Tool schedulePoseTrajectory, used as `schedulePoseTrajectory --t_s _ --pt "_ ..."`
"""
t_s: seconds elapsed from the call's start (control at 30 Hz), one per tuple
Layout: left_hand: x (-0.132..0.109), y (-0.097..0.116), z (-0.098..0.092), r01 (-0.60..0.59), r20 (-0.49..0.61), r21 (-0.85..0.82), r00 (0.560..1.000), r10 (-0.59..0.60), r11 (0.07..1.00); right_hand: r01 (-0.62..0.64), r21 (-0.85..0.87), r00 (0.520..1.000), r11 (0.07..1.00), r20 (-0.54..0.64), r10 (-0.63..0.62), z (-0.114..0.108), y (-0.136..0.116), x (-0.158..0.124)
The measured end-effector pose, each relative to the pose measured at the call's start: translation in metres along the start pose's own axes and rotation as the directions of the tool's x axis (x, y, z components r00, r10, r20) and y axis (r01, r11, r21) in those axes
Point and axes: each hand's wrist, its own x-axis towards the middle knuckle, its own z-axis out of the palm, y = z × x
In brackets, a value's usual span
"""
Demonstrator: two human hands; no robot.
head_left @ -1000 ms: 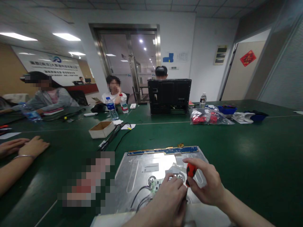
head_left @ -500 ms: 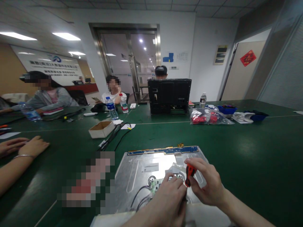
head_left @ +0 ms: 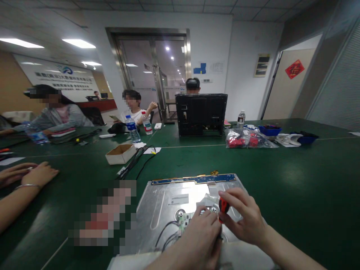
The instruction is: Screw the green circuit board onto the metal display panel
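My right hand (head_left: 246,217) pinches a short screwdriver (head_left: 224,205) by its red and black handle, which stands close to upright over the metal panel. Beside its lower end, my left hand (head_left: 199,232) has its fingers curled inward; whatever they hold is hidden. Both hands are over a silver metal panel (head_left: 157,202), apparently the back of a flat screen. Partly under my left hand is a small green circuit board (head_left: 184,221), with black cables (head_left: 165,227) running from it. A narrow blue circuit board (head_left: 197,180) runs along the panel's far edge.
A small open box (head_left: 120,154) and black cables (head_left: 137,159) lie left of the panel. Farther back stand a black screen unit (head_left: 201,114), bottles (head_left: 132,128) and a bag of red parts (head_left: 247,139). A co-worker's hands (head_left: 36,178) rest at the left.
The screwdriver handle has tilted and shifted slightly left, with my right fingers turned around it. My left hand stays in place. A person across the table has turned and moved an arm outward.
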Motion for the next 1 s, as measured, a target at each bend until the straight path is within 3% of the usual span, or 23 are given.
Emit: schedulePoseTrajectory --t_s 0.3,0.6,0.83,1.0 --pt "-0.0006 0.0024 -0.0018 -0.002 -0.031 -0.015 1.000 0.002 1.000 -0.007 0.069 1.000 0.998 -0.004 0.008 -0.0011 -0.0041 0.0032" --pt "-0.0017 -0.0021 0.0026 -0.012 -0.037 -0.016 0.999 0.012 1.000 0.001 0.003 1.000 1.000 0.000 -0.001 0.0011 0.0001 -0.0006" --pt "-0.0006 -0.0007 0.0007 -0.025 -0.019 -0.027 1.000 0.024 0.999 -0.018 0.088 0.999 0.996 -0.037 0.022 0.0023 -0.0037 0.0010" --pt "0.0003 0.0014 -0.0026 0.005 -0.020 -0.048 1.000 -0.006 0.999 -0.046 0.085 0.999 0.995 0.004 0.045 -0.0005 -0.0038 -0.0004"
